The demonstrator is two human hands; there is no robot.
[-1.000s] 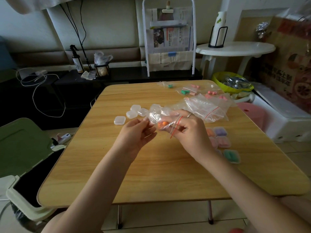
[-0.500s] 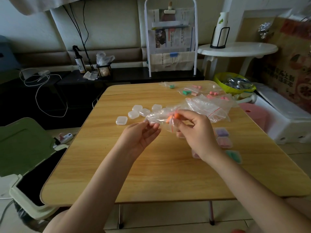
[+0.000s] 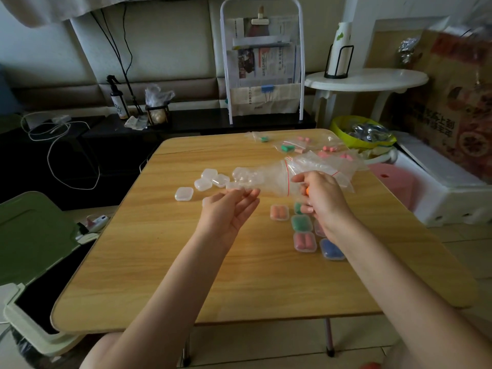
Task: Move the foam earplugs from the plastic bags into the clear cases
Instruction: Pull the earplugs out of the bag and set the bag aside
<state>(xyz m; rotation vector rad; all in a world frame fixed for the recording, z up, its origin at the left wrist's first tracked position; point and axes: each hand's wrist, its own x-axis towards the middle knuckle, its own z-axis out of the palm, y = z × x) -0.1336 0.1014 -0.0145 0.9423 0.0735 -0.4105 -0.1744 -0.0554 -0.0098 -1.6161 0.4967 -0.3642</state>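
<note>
Crinkly clear bag (image 3: 269,179) now dropped (left hand (image 3: 229,211) palm-up)

Both forearms are bare, no sleeves in view; the right hand (image 3: 323,198) perhaps lacks a ring.

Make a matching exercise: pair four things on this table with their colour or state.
Things:
1. left hand
2. right hand
3. case nearest the table's left edge
4. filled case nearest the camera

States:
a. holds blue earplugs
b. empty, clear
c. palm up, fingers straight
d. curled round an orange earplug

Pairs: 1-c, 2-d, 3-b, 4-a
</note>
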